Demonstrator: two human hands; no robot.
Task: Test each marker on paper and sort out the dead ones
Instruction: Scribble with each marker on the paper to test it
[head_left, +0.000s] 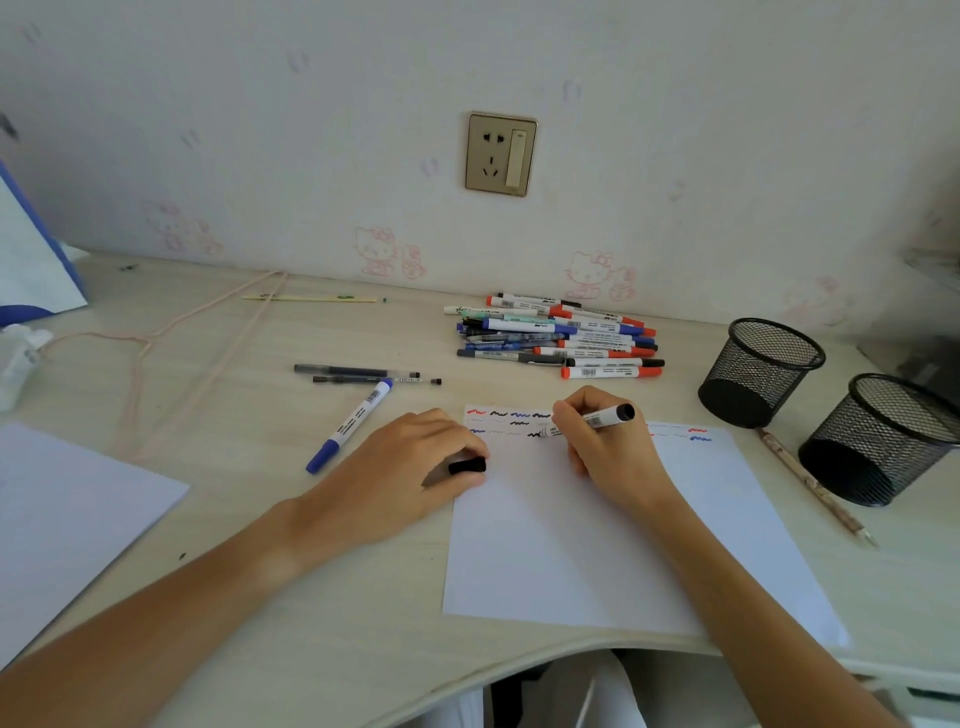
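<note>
Two hands: right hand grasps a black marker, tip on the paper beside a fresh black squiggle; left hand pinches the black cap at the sheet's left edge.
Paper: one white sheet under both hands, red, blue and black scribbles along its top edge only; the rest is blank. A second sheet lies at the left, well apart.
Marker pile: one heap near the wall, red-, blue- and black-capped, too overlapped to count.
Set aside: three pens left of the paper, two dark gel pens side by side and one blue marker angled below them.
Holders: two black mesh cups at right, tipped toward the camera, insides showing nothing.
Pencil: one lying just in front of the cups.
Open room: bare desk between the two sheets; the lower paper corner reaches the desk's curved front edge.
Surface: pale wood-grain desk.
Room: cartoon-cat wallpaper, one wall socket.
</note>
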